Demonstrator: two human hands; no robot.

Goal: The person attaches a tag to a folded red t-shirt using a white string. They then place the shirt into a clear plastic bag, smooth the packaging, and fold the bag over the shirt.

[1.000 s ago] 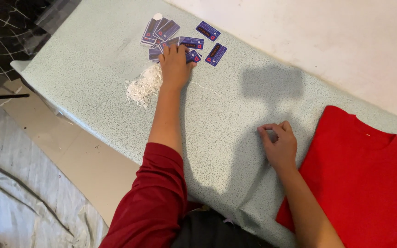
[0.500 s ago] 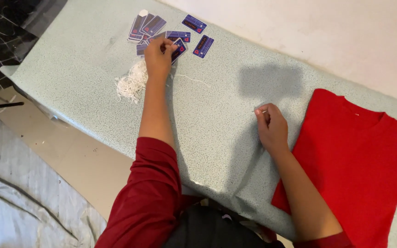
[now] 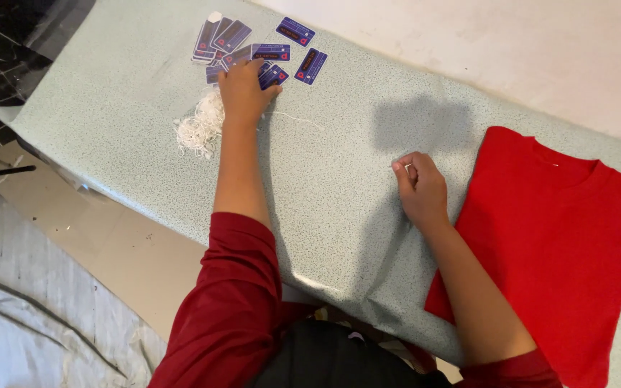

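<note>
Picking a purple tag [image 3: 271, 52] off the 11 o'clock pile, left hand [image 3: 244, 92] fingers pressing it; right hand [image 3: 420, 188] grip clenched by red shirt [image 3: 562, 237]; needs clean lift.

Folded red shirt [image 3: 562, 237], speckled table [image 3: 339, 172].

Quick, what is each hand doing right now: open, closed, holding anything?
Left hand: fingers down on the purple tags, grip not clear.
Right hand: curled closed on the table, pinching something small, cannot tell what.

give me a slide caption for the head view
Left hand on purple tags; right hand beside folded red shirt.
</note>
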